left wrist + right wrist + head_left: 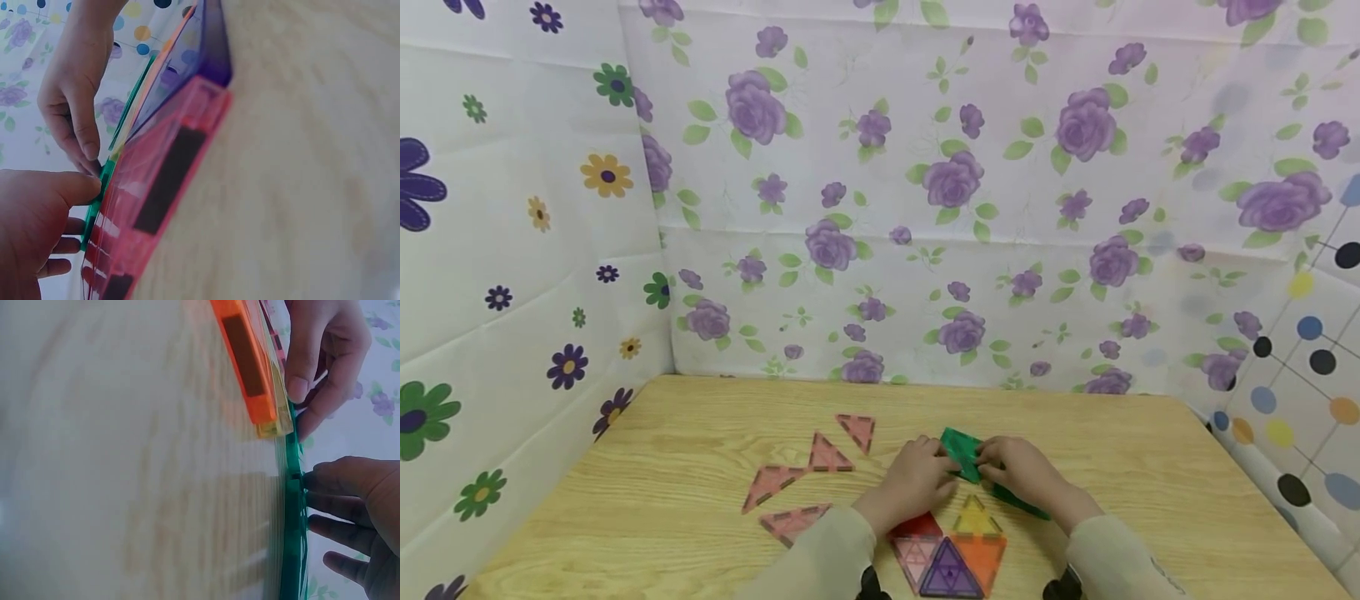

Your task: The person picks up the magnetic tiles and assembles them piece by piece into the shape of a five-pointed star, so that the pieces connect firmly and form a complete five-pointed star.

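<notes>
A green triangular tile (961, 454) lies between the two hands, near a second green tile (1021, 502) below the right hand. My left hand (920, 477) touches the first tile's left side; in the left wrist view its thumb and extended fingers (31, 225) rest along the green edge. Touching the green pieces from the right is my right hand (1024, 475), whose fingers look fairly straight and spread in the right wrist view (369, 515). Below them, yellow (976, 518), orange (985, 557), purple (951, 571), pink (916, 554) and red (919, 527) triangles adjoin. My left hand partly hides the red one.
Several separate pink triangles, among them one at the top (859, 430) and one near the left sleeve (793, 523), lie on the left part of the wooden table (685, 450). A flowered cloth (895, 183) hangs behind the table, with patterned cloths at both sides.
</notes>
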Action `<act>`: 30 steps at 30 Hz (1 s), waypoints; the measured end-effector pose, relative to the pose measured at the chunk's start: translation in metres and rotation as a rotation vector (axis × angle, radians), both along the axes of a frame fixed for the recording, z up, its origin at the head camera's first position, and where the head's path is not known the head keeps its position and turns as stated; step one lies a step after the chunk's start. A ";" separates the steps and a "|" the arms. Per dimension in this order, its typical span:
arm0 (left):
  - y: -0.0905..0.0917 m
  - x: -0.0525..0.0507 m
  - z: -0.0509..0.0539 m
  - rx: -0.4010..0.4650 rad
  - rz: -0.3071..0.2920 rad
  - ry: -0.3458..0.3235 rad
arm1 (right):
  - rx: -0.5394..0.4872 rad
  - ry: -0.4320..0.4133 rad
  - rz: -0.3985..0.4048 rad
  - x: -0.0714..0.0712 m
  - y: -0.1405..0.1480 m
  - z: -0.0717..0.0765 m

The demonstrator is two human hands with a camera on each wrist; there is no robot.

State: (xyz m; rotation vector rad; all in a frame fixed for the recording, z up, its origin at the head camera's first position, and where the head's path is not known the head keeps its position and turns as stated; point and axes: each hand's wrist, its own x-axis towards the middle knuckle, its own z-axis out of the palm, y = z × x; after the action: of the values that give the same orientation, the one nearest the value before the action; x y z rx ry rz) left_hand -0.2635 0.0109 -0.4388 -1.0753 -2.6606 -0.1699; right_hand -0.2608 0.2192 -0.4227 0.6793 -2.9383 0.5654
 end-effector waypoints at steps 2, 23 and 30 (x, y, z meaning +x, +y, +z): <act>0.002 0.001 0.000 -0.007 0.008 0.001 | 0.001 -0.003 0.001 0.001 0.000 0.000; -0.003 0.012 0.037 0.052 -0.007 -0.022 | -0.039 -0.002 0.011 0.010 -0.002 0.013; -0.017 0.027 0.079 0.093 -0.014 -0.030 | -0.058 0.051 0.010 0.023 -0.010 0.037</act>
State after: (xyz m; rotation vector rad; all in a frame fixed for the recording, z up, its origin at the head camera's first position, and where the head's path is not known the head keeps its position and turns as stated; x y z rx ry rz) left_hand -0.2363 -0.0066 -0.3593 -1.0698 -2.6437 -0.3110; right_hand -0.2379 0.2091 -0.3862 0.6919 -2.8607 0.6217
